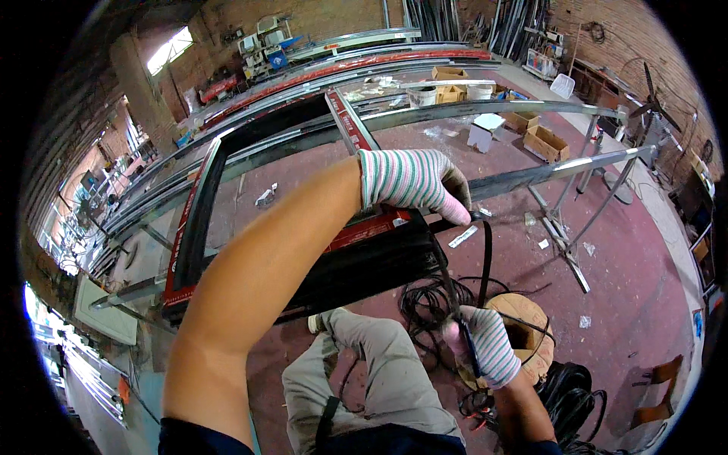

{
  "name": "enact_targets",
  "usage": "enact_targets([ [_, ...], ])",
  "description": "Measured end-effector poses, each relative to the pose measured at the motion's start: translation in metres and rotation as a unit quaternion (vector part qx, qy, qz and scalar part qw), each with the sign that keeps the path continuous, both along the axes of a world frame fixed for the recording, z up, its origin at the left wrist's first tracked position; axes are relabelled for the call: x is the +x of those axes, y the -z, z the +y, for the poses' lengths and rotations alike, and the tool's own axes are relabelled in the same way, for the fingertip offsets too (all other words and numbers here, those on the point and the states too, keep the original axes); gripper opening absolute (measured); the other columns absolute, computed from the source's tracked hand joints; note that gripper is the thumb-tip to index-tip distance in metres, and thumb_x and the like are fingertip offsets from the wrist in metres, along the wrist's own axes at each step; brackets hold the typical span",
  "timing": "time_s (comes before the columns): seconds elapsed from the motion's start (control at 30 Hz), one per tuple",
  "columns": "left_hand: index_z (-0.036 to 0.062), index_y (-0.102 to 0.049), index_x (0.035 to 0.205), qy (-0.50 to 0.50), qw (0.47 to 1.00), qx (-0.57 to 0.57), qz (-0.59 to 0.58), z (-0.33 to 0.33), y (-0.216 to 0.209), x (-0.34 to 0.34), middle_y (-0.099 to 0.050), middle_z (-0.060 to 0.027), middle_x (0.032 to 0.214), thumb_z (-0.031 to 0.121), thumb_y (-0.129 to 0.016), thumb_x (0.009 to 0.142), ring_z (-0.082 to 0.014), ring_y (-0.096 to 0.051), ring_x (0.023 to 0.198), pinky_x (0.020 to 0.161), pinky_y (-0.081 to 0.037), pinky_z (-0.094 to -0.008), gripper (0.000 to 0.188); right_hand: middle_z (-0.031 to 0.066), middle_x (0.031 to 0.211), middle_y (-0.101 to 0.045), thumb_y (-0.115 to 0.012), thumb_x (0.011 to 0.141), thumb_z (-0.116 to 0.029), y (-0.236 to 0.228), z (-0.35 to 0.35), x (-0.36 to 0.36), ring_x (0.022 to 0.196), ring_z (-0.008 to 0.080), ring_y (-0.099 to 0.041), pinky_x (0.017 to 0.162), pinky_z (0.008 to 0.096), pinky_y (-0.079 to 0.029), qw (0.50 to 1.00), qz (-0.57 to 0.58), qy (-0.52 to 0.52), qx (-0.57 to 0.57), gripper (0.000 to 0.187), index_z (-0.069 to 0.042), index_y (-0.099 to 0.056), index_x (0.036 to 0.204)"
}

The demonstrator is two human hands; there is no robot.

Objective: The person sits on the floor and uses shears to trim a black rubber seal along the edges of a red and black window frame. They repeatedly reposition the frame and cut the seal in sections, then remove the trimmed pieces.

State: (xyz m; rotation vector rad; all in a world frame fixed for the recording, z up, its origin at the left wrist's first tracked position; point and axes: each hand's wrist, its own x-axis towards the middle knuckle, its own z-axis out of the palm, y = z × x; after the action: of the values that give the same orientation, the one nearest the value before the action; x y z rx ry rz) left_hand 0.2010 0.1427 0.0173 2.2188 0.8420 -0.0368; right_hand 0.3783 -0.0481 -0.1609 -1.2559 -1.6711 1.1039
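Observation:
A dark window-like frame with red protective film along its faces lies flat on metal rails in front of me. My left hand, in a striped knit glove, reaches across its near right corner. The fingers curl down and pinch a flexible black strip that hangs in a bend beside the corner. Lower down, my right hand, gloved alike, is closed around a black length of the strip running up toward the corner. My left hand partly hides the corner.
Long metal rails on legs carry the frame. On the red floor lie a tangled black coil, a round cardboard spool and a black bundle. Beyond stand cardboard boxes, buckets and a fan.

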Motion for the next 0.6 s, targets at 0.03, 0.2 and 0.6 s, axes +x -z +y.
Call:
enact_targets([
  [0.03,0.0039,-0.073,0.107,-0.001,1.000,0.004,0.000,-0.002,0.000,0.002,-0.072,-0.0026,0.089,0.039,-0.081,0.085,-0.0126,-0.064,0.083,0.078,-0.052,-0.0300,0.042,0.0115,0.060,-0.057,-0.071,0.089,-0.048,0.001,-0.004,0.002,0.055,0.0190,-0.051,0.053,0.0384,-0.042,1.000,0.018,0.000,-0.020,0.049,-0.001,-0.062,0.080],
  [0.2,0.0018,-0.072,0.104,0.008,0.998,0.045,-0.048,-0.013,0.000,0.013,-0.070,-0.0026,0.091,0.032,-0.077,0.086,-0.0118,-0.062,0.085,0.080,-0.050,-0.0303,0.036,0.0004,0.070,-0.059,-0.062,0.095,-0.043,0.040,-0.026,0.028,0.061,0.0134,-0.056,0.059,0.0280,-0.049,0.900,0.342,0.174,-0.206,0.038,-0.006,-0.063,0.090],
  [0.6,0.0044,-0.065,0.107,-0.055,0.873,-0.143,-0.463,-0.132,-0.030,0.016,-0.065,-0.0053,0.092,0.029,-0.059,0.097,-0.0190,-0.059,0.089,0.082,-0.047,-0.0336,0.027,-0.0006,0.076,-0.064,-0.082,0.083,-0.016,0.132,-0.060,0.106,0.063,0.0089,-0.055,0.054,0.0259,-0.044,0.937,0.157,0.310,-0.032,0.023,-0.006,-0.063,0.091],
])
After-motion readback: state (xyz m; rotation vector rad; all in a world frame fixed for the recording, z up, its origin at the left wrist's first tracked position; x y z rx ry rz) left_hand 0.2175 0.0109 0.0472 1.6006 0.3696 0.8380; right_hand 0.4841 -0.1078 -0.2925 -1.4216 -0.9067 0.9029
